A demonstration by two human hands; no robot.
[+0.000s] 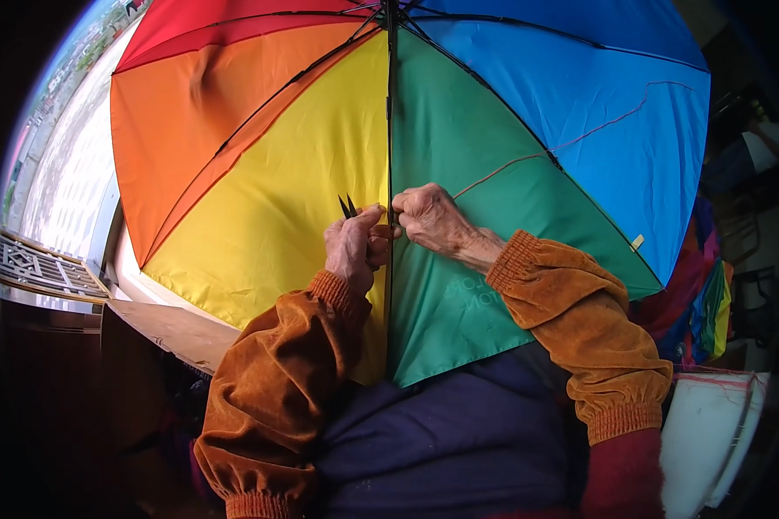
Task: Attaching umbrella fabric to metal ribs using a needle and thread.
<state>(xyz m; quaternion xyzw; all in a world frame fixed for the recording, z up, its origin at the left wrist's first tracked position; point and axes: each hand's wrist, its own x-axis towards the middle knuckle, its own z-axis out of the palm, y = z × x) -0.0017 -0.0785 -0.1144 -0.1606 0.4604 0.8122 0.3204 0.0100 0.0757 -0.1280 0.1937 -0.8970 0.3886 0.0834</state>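
An opened umbrella [467,112] with red, orange, yellow, green and blue panels spreads over my lap, its inner side and black ribs facing me. My left hand [355,246] is closed around small black snips, whose two pointed blades [347,208] stick up past the thumb. Its fingertips meet the black rib [390,164] between the yellow and green panels. Just right of that rib, my right hand [437,223] is closed in a pinch on a thin reddish thread [511,163]. The thread trails across the green and blue panels; its end at the fingertips is hidden.
A white block or box [710,432] with red threads over its edge stands at lower right. More colourful fabric [710,303] hangs behind it. At left are a bright window, a metal grille [48,270] and a cardboard piece [173,333]. Dark blue cloth [450,441] covers my lap.
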